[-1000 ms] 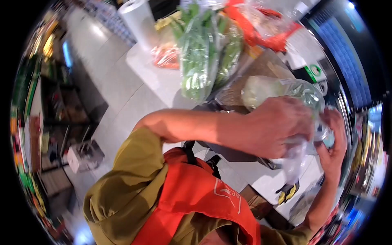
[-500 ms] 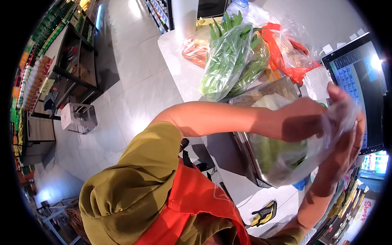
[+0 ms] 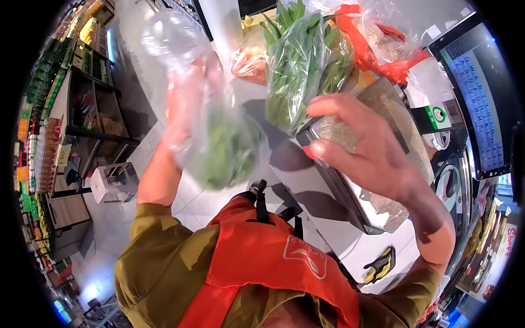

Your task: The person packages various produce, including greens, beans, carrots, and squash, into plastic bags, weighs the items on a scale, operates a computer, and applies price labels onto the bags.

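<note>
My left hand [image 3: 191, 90], blurred, grips a clear plastic bag of green vegetables [image 3: 227, 147] near its top, in the air left of the counter. The leafy contents hang in the lower part of the bag, and its loose end sticks up above my fingers. My right hand [image 3: 372, 150] hovers over the near left part of a weighing platform [image 3: 407, 131], thumb and fingers apart, holding nothing. Behind it, another bagged bunch of leafy greens [image 3: 295, 71] lies on the counter.
Beyond are a white roll [image 3: 219, 22], bagged orange-red produce [image 3: 249, 63] and a red bag [image 3: 363, 49]. A screen [image 3: 476, 93] stands right. A yellow-black glove [image 3: 380, 265] lies near the front. A stool [image 3: 114, 183] and shelves [image 3: 93, 109] are left.
The bagged vegetables have left the weighing platform and moved far left in my left hand. My right hand has let go of the bag and moved left over the platform.
</note>
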